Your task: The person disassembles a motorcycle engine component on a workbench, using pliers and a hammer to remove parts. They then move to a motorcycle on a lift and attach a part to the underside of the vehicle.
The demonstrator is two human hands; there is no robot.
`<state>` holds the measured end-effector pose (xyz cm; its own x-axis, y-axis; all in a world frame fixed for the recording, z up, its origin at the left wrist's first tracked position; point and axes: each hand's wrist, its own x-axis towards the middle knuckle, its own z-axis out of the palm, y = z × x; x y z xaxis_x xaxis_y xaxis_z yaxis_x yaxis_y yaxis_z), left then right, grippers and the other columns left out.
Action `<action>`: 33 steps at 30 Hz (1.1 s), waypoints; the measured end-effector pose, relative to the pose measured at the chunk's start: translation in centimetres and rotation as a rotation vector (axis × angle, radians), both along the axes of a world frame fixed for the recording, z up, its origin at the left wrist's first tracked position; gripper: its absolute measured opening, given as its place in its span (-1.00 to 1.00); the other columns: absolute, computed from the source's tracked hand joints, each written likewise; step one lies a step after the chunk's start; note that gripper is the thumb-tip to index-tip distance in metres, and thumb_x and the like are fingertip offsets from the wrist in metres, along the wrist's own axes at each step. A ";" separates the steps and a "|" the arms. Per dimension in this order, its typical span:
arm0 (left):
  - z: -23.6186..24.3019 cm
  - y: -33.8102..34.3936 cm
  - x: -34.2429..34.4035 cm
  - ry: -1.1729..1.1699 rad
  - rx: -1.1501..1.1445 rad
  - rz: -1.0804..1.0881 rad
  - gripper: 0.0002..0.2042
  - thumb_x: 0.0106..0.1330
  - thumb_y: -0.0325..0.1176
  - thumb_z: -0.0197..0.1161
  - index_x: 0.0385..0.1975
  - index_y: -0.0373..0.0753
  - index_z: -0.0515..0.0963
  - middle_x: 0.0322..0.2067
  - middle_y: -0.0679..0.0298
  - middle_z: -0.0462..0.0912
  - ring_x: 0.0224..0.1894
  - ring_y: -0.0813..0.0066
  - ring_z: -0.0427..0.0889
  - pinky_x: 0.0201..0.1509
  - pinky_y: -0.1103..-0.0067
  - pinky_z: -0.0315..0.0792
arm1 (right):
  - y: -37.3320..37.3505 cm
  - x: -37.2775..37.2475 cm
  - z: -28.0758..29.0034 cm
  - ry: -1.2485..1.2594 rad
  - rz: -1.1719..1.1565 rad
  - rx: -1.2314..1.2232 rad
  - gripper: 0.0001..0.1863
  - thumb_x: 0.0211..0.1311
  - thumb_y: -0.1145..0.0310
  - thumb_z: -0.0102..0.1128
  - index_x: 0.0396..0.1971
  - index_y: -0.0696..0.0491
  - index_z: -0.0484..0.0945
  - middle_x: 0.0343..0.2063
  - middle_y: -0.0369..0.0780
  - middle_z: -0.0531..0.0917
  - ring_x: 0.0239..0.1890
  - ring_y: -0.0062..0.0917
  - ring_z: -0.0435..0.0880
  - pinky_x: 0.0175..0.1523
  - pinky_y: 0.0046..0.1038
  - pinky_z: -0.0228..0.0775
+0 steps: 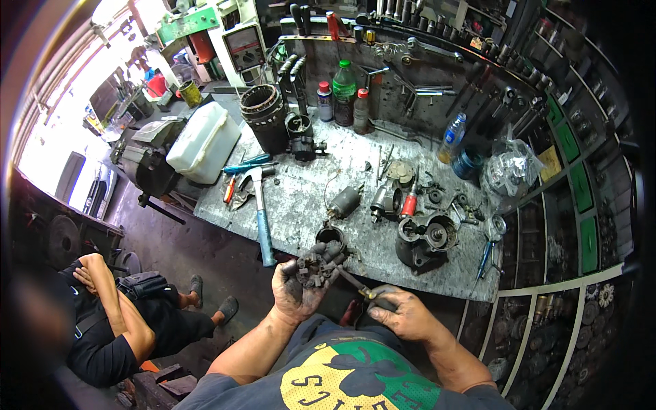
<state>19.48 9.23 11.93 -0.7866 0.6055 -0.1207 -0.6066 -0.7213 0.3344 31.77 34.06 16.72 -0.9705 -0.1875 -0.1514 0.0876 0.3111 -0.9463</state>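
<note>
Just in front of the bench's near edge, my left hand (292, 290) is closed around a dark, greasy round machine part (314, 273) with small raised blocks. My blackened right hand (402, 312) grips a slim tool with a dark shaft (354, 281), its tip reaching the right side of that part. The tool's exact kind is unclear. Right behind the left hand, a short dark metal cylinder (331, 236) stands at the bench edge. A hammer (263, 225) with a blue handle lies to the left, its handle end overhanging the edge.
On the metal workbench (301, 184) are a motor armature (345, 202), an open housing (422, 246), a red-bodied tool (410, 203) and several small parts. Bottles (344, 89) and a white container (203, 145) stand farther back. A seated person (130, 307) with folded arms is at left.
</note>
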 end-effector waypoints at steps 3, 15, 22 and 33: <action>-0.5 0.1 0.1 -0.104 -0.037 0.059 -0.43 0.68 0.10 0.01 0.37 -0.29 0.45 0.46 -0.06 0.47 0.46 -0.08 0.49 0.59 0.07 0.35 | -1.5 -0.4 -0.2 -0.242 0.005 -0.269 -0.71 0.53 0.28 0.36 -0.02 0.21 0.73 -0.23 -0.32 0.74 -0.17 -0.68 0.61 0.02 -0.50 0.53; -2.6 0.4 0.5 0.240 -0.194 0.088 -0.28 0.50 0.05 0.37 0.46 -0.33 0.39 0.42 -0.01 0.54 0.46 0.06 0.52 0.60 0.18 0.34 | -1.6 -1.0 1.1 -0.525 0.078 -0.133 -0.70 0.50 0.22 0.38 -0.27 0.21 0.73 -0.54 -0.41 0.56 -0.43 -0.71 0.41 -0.29 -0.46 0.37; -2.8 -0.7 0.1 0.555 -0.610 0.067 -0.32 0.24 -0.12 0.68 0.29 -0.32 0.58 0.25 0.16 0.69 0.33 0.42 0.59 0.45 0.43 0.44 | -2.0 -0.6 1.6 -0.403 0.106 -0.083 -0.73 0.52 0.25 0.35 -0.20 0.20 0.73 -0.54 -0.41 0.55 -0.44 -0.70 0.41 -0.32 -0.46 0.38; -2.6 -0.2 0.0 0.693 -0.627 0.117 -0.50 0.33 -0.15 0.61 0.12 -0.29 0.59 0.16 0.19 0.67 0.29 0.37 0.57 0.45 0.38 0.40 | -1.9 -1.1 3.2 -0.248 0.177 -0.052 -0.74 0.59 0.28 0.24 -0.01 0.15 0.72 -0.28 -0.22 0.70 -0.24 -0.56 0.60 -0.06 -0.39 0.52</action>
